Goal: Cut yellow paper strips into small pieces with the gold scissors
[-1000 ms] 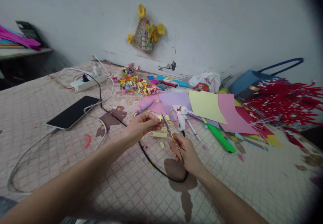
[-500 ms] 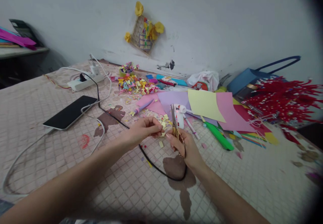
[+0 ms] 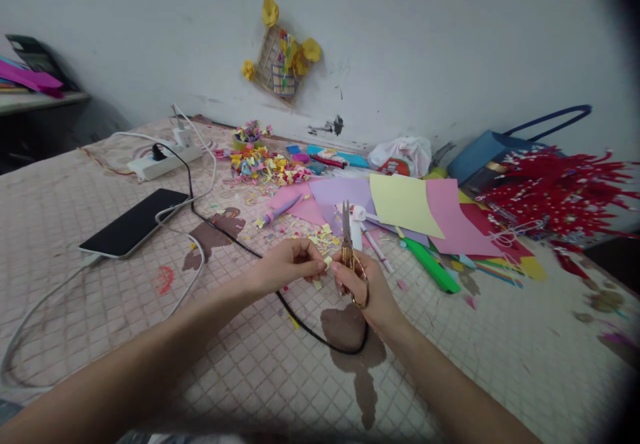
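My right hand (image 3: 363,284) is closed around gold-handled scissors (image 3: 347,234), whose blades point up and away from me. Between the fingertips of my left hand (image 3: 295,264) and my right fingers is a small pale yellow paper piece (image 3: 327,262). The left fingers are pinched on it, close to the scissor handles. Just beyond the hands, tiny yellow paper scraps (image 3: 320,234) lie scattered on the table. A white glue gun (image 3: 356,221) rests behind the scissors, partly hidden by them.
A black cable (image 3: 310,331) loops under my hands. On the left are a tablet (image 3: 135,223) and a power strip (image 3: 165,161). Coloured paper sheets (image 3: 405,204), a green cutter (image 3: 430,265) and red fuzzy stems (image 3: 560,194) lie right. A pile of paper bits (image 3: 265,165) sits at the back.
My hands have come closer together, and the small yellow paper piece now shows between their fingertips. The scissors stay in my right hand. The whole view has shifted slightly.
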`<action>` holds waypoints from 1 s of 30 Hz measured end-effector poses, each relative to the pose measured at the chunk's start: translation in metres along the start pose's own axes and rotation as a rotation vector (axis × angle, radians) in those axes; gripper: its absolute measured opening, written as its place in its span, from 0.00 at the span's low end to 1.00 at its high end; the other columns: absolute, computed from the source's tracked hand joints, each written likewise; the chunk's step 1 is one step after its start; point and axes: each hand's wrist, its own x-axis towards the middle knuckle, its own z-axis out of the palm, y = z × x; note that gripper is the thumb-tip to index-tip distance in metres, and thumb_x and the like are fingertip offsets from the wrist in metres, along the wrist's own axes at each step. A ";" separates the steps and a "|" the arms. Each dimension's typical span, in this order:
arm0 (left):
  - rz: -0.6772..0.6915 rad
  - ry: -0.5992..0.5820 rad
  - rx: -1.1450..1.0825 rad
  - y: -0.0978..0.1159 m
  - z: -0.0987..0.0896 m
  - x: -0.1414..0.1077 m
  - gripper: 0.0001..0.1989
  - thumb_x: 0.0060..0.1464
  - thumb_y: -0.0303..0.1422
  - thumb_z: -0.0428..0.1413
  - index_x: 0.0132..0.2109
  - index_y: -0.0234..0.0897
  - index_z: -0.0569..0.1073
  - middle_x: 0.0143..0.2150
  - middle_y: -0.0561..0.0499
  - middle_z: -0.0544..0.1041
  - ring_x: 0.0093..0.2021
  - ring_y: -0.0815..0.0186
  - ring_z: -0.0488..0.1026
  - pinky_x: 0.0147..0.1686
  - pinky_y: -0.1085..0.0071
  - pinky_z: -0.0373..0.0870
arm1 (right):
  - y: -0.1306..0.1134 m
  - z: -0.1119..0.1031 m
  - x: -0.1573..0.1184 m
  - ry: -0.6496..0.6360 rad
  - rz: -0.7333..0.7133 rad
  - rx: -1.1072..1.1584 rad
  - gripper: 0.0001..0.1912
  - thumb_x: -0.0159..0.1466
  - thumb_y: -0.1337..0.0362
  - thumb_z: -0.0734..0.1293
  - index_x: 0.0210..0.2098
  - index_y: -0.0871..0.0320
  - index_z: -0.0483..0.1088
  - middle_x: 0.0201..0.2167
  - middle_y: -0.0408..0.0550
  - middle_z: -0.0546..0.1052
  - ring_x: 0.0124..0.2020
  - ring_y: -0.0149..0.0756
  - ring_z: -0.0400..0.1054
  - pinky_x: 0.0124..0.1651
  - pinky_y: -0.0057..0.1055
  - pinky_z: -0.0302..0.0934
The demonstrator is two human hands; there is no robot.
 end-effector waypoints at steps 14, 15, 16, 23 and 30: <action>0.264 -0.009 0.272 0.010 -0.002 -0.004 0.06 0.49 0.32 0.56 0.33 0.33 0.72 0.35 0.47 0.71 0.36 0.67 0.68 0.36 0.72 0.64 | 0.002 0.002 0.002 -0.254 0.146 0.466 0.12 0.56 0.63 0.63 0.20 0.58 0.57 0.14 0.34 0.56 0.14 0.23 0.50 0.18 0.24 0.46; 0.260 -0.016 0.262 0.010 -0.002 -0.004 0.06 0.49 0.32 0.56 0.33 0.33 0.72 0.35 0.47 0.71 0.36 0.67 0.68 0.36 0.72 0.64 | 0.003 0.002 0.002 -0.259 0.152 0.460 0.12 0.56 0.62 0.63 0.20 0.57 0.57 0.14 0.34 0.56 0.14 0.23 0.49 0.18 0.24 0.46; 0.240 -0.024 0.232 0.011 -0.002 -0.004 0.06 0.49 0.33 0.56 0.32 0.32 0.72 0.34 0.47 0.71 0.35 0.67 0.68 0.35 0.72 0.64 | 0.002 0.002 0.002 -0.247 0.148 0.436 0.12 0.57 0.62 0.63 0.20 0.57 0.57 0.14 0.34 0.56 0.14 0.23 0.49 0.18 0.24 0.46; 0.036 0.042 -0.016 0.007 -0.003 -0.002 0.09 0.46 0.34 0.59 0.31 0.31 0.70 0.25 0.53 0.69 0.25 0.74 0.65 0.27 0.76 0.62 | -0.002 -0.002 0.000 -0.049 0.032 0.071 0.10 0.58 0.58 0.63 0.28 0.59 0.64 0.15 0.36 0.62 0.16 0.25 0.54 0.20 0.24 0.49; -0.010 0.012 -0.009 -0.001 -0.001 0.000 0.11 0.43 0.35 0.60 0.30 0.31 0.70 0.23 0.54 0.69 0.23 0.74 0.65 0.24 0.77 0.62 | 0.004 -0.003 0.001 -0.069 -0.014 -0.021 0.09 0.58 0.59 0.63 0.28 0.59 0.64 0.15 0.36 0.61 0.17 0.25 0.55 0.20 0.23 0.51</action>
